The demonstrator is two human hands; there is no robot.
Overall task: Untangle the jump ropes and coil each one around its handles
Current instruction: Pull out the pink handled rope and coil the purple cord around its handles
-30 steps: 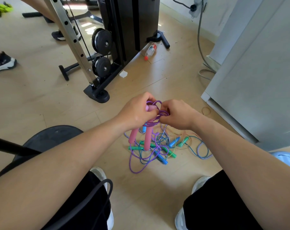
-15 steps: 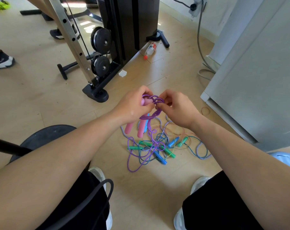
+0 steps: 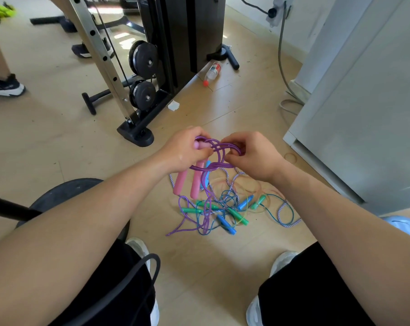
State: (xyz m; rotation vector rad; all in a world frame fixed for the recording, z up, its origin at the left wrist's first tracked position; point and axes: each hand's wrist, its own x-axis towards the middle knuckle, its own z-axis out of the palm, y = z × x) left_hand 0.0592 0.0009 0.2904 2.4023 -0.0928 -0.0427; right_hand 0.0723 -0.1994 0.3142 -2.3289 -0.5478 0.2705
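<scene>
Head view: the left hand point(image 3: 187, 152) curls around the tops of the two pink handles point(image 3: 181, 183), holding them side by side above the floor point(image 3: 199, 267), probably so they make one core for winding. The right hand point(image 3: 254, 157) pinches a loop of the purple rope point(image 3: 222, 147) just beside them, I think to lay a turn around them. The rope's tail hangs down into the tangled pile point(image 3: 238, 216) of other ropes on the floor.

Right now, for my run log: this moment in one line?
left hand: grips pink handles | right hand: pinches purple rope | other ropes: tangled on floor
</scene>
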